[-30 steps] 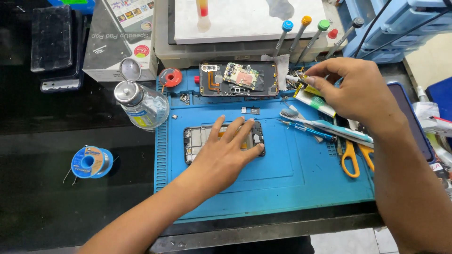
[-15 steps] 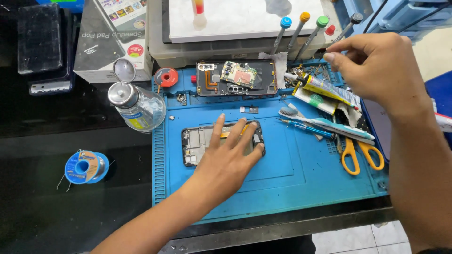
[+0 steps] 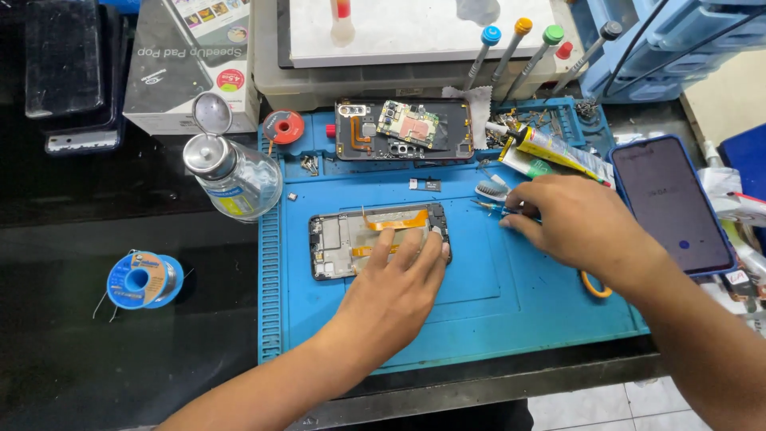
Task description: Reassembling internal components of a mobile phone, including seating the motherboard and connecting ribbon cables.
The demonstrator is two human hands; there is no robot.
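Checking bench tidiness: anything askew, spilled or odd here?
No spill shows. The glass bottle stands open, its hinged cap flipped up, beside the blue mat. Loose screws lie scattered on the mat near the opened phone back. The glue tube lies askew.

1. The left hand (image 3: 391, 299) lay palm down with its fingers (image 3: 420, 249) stretched forward and slightly spread, the fingertips pressing flat on what lay beneath them.
2. The left forearm ran back from the wrist toward the lower left, bare and straight.
3. The right hand (image 3: 582, 223) was knuckles up, its fingers (image 3: 519, 227) curled and bunched toward the left, the tips drawn close together and low.
4. The right forearm ran back to the lower right.
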